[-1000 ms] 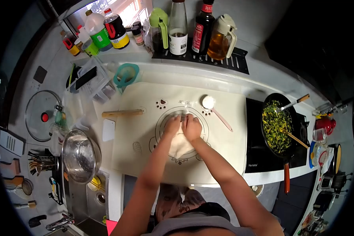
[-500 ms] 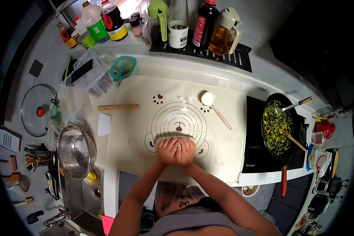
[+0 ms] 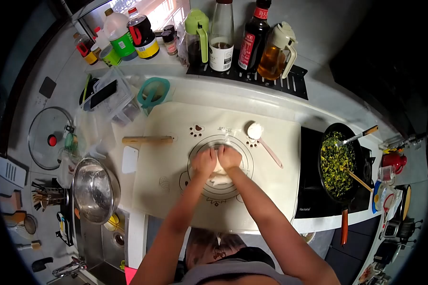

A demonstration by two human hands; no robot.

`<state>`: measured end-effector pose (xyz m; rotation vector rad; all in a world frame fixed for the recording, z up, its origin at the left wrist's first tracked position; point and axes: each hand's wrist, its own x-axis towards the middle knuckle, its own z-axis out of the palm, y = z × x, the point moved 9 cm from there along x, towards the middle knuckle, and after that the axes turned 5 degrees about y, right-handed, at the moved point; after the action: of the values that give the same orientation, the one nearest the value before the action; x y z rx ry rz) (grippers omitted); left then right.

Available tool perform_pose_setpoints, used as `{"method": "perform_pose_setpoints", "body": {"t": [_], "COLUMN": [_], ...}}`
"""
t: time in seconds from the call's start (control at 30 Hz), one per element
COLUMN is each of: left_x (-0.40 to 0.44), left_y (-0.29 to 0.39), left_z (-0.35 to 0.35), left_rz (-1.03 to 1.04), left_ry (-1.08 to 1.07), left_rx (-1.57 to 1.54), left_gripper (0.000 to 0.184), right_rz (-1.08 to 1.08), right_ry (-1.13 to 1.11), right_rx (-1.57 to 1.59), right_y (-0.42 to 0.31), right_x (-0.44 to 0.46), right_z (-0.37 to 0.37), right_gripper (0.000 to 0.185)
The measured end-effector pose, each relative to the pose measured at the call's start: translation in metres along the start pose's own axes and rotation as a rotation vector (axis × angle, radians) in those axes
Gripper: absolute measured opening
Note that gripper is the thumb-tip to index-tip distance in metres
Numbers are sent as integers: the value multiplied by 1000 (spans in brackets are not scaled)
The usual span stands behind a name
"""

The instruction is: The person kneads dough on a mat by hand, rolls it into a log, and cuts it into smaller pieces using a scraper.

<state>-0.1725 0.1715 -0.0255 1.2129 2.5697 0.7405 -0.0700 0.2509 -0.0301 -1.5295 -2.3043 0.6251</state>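
Note:
A pale lump of dough [image 3: 218,178] lies on the ringed circle of the cream baking mat [image 3: 266,190]. My left hand [image 3: 205,162] and my right hand [image 3: 230,157] are side by side on its far part, arms stretched forward. Both hands are closed over the dough, and their curled fingers are mostly hidden from above. Part of the dough shows between and below my wrists. Left of the circle rests a wooden rolling pin [image 3: 147,140]. A pink-handled scoop [image 3: 271,154] holding white powder lies at the upper right of the mat.
A black pan [image 3: 337,159] of chopped green and yellow filling stands on the cooktop at right. At left are a steel bowl [image 3: 96,191] by the sink and a white scraper [image 3: 129,159]. Bottles [image 3: 222,42] line the back ledge.
Both hands have moved forward, away from my body, with the dough. They were pressed together near the mat's front and are now slightly apart over the circle. The view has shifted slightly.

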Motion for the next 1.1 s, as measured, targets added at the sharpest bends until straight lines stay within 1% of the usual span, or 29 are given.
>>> {"method": "perform_pose_setpoints", "body": {"t": [0.03,0.07,0.1,0.13,0.17,0.2,0.23,0.27,0.3,0.33,0.43,0.47,0.53,0.57,0.6,0.63,0.73,0.8,0.83,0.87,0.9,0.93,1.03,1.07,1.1], "left_x": [6,15,25,23,13,-1,-19,-40,-60,-87,-141,-143,-138,-127,-113,-100,-68,-49,-40,-28,-18,-10,11,17,20], "left_y": [-6,-24,-42,-32,-16,0,13,23,30,36,41,41,37,33,30,28,17,12,11,7,2,-3,-14,-14,-15], "left_z": [7,29,47,43,24,10,-4,-10,-22,-36,-73,-72,-69,-65,-63,-62,-54,-46,-43,-35,-27,-19,-7,-7,-4], "left_rz": [-63,-117,-168,-180,-101,-26,46,100,227,352,456,491,568,567,566,567,533,462,427,345,265,186,-35,-56,-81], "left_ry": [-64,-158,-248,-487,-408,-331,-255,-323,-157,13,452,477,528,469,414,361,361,333,317,265,210,158,15,-3,-26], "left_rx": [13,-108,-232,-201,-132,-63,8,126,67,9,-94,-89,-80,-120,-158,-195,-249,-214,-198,-142,-86,-31,52,51,50], "left_gripper": [32,33,34,39,39,38,38,34,31,29,27,27,27,27,26,25,21,18,19,22,25,29,36,37,37], "right_rz": [23,63,-76,-215,-355,-422,-435,-447,-461,-410,-302,-338,-404,-439,-490,-490,-491,-496,-483,-468,-450,-422,-235,-193,-191], "right_ry": [8,-121,-20,78,175,235,235,232,231,80,300,367,330,310,358,346,312,283,262,244,226,240,104,80,92], "right_rx": [-20,-44,-1,39,78,245,269,296,324,387,348,325,320,315,305,320,343,337,306,273,239,199,17,-32,-50], "right_y": [-1,-6,-21,-31,-39,-32,-27,-26,-22,-12,-31,-27,-18,-14,-17,-18,-24,-27,-27,-25,-25,-24,-19,-18,-19], "right_x": [0,-7,-16,-33,-53,-73,-91,-107,-121,-130,-154,-155,-138,-129,-119,-107,-76,-57,-48,-39,-30,-21,3,9,12], "right_z": [-1,-3,-18,-32,-44,-42,-48,-60,-68,-58,-75,-68,-52,-46,-48,-46,-42,-41,-36,-31,-26,-23,-3,1,2], "right_gripper": [49,40,34,29,24,16,16,17,18,23,31,34,34,34,31,29,23,21,21,21,23,31,39,44,44]}}
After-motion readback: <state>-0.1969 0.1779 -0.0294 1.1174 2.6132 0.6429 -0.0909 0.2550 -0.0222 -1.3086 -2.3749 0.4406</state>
